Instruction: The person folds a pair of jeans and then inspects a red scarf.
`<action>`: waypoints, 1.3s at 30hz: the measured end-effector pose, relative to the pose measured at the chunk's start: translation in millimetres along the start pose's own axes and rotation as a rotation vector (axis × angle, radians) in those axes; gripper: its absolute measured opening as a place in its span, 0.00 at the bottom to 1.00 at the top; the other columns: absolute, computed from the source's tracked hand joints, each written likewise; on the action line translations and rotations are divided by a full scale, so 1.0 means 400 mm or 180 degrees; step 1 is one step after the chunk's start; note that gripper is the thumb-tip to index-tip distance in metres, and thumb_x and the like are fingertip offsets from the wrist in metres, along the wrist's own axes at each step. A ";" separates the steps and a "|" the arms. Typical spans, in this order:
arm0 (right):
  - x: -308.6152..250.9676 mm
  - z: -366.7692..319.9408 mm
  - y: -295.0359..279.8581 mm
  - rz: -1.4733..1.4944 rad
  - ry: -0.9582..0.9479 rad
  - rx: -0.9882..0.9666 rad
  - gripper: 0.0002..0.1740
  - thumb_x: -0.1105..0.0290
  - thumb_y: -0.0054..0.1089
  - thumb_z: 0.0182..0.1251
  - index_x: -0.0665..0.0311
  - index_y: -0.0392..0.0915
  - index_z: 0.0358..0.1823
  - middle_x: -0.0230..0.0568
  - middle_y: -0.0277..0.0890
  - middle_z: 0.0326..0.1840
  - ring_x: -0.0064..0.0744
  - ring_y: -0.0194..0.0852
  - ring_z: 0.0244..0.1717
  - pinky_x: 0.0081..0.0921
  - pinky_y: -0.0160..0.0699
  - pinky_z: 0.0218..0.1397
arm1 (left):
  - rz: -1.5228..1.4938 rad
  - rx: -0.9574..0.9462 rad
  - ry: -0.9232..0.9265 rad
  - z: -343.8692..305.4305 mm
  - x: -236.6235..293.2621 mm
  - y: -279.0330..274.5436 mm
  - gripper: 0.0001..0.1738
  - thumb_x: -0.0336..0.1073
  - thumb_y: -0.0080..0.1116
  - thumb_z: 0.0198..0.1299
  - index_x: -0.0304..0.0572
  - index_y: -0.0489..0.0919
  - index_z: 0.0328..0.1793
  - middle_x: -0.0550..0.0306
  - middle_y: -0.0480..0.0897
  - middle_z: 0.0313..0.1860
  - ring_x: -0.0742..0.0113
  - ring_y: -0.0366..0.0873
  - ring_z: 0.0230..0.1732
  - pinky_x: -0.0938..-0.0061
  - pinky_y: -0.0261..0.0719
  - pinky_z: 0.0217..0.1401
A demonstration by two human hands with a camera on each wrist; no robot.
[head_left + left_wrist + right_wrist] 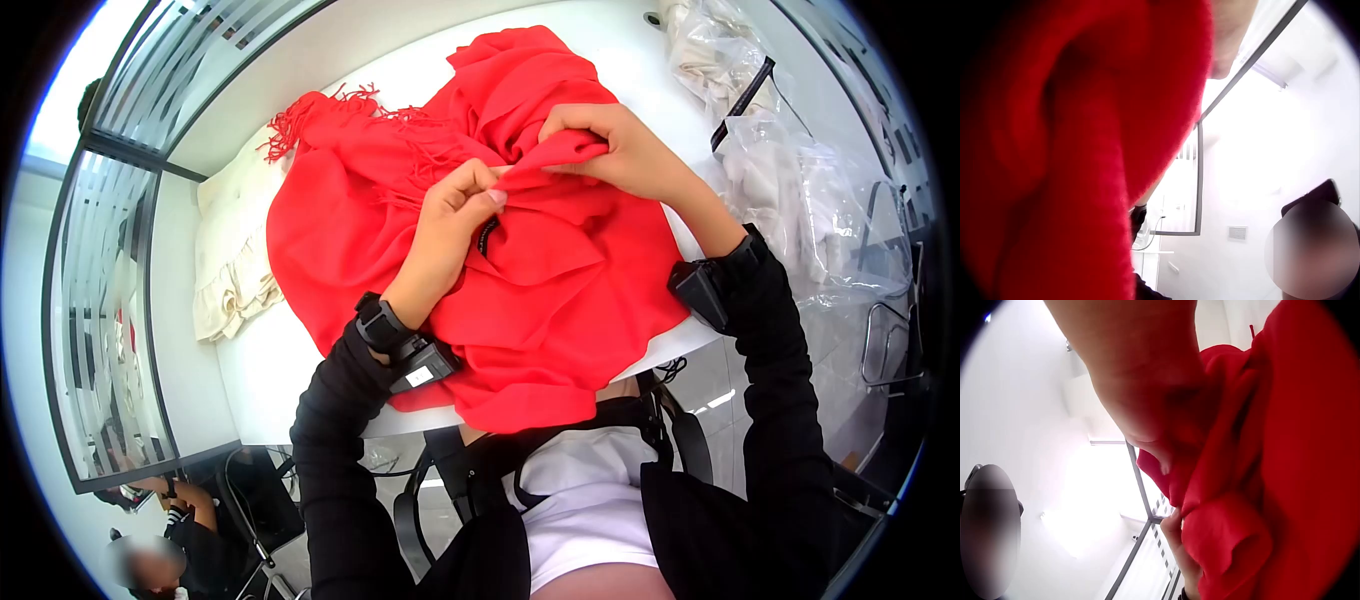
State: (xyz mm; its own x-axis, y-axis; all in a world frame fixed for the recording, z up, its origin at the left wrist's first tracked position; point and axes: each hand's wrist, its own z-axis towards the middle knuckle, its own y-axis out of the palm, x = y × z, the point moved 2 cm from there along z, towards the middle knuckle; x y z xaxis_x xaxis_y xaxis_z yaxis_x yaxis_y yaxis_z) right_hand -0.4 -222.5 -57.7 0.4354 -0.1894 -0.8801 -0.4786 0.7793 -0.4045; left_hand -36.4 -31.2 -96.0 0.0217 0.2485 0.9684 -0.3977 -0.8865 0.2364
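A large red cloth (pixel 540 320) with a fringe (pixel 410 125) lies bunched over the white table (pixel 260 390). My left hand (pixel 450 220) pinches a fold of it between thumb and fingers near the middle. Just to the right, my right hand (pixel 620 155) grips a raised part of the same cloth. A small dark label or strip shows on the cloth beside my left hand. Red cloth (pixel 1085 162) fills much of the left wrist view. In the right wrist view, my right hand (pixel 1154 412) is against the cloth (pixel 1310 456), its fingertips partly hidden.
Folded cream cloth (pixel 235 240) lies at the table's left side. Clear plastic bags (pixel 800 210) with pale contents are at the right, a black strip (pixel 743 105) across them. Glass partitions (pixel 110 310) stand at the left. Another person (pixel 160 560) is at the lower left.
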 end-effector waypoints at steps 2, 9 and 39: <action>0.010 -0.002 -0.001 0.0313 0.0223 0.0108 0.09 0.85 0.41 0.54 0.68 0.70 0.33 0.30 0.69 0.30 0.17 0.63 0.25 0.14 0.63 0.28 | -0.0203 0.0084 0.0028 0.001 0.000 -0.001 0.06 0.28 0.45 0.59 0.42 0.67 0.29 0.69 0.67 0.28 0.83 0.61 0.31 0.86 0.59 0.39; -0.008 -0.005 0.023 -0.0127 -0.0040 0.0361 0.07 0.84 0.43 0.55 0.68 0.68 0.34 0.30 0.67 0.29 0.16 0.60 0.28 0.14 0.64 0.33 | -0.0410 -0.0090 -0.0004 0.004 -0.009 0.007 0.04 0.31 0.44 0.63 0.42 0.66 0.35 0.68 0.67 0.26 0.81 0.62 0.31 0.86 0.61 0.37; 0.021 0.008 -0.037 0.0174 -0.0048 -0.0021 0.08 0.80 0.50 0.54 0.69 0.74 0.37 0.28 0.73 0.32 0.14 0.68 0.34 0.13 0.68 0.40 | -0.1231 0.0478 -0.0220 0.007 -0.007 -0.006 0.09 0.34 0.42 0.65 0.38 0.69 0.47 0.56 0.74 0.51 0.71 0.69 0.53 0.76 0.65 0.58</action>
State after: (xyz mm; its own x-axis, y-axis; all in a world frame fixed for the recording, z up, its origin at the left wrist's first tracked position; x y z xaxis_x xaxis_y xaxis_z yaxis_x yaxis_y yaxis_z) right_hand 12.6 -233.7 -58.2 0.4199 -0.1376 -0.8971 -0.5071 0.7842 -0.3576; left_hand -32.9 -31.0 -99.0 0.2066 0.5519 0.8079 -0.2101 -0.7814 0.5875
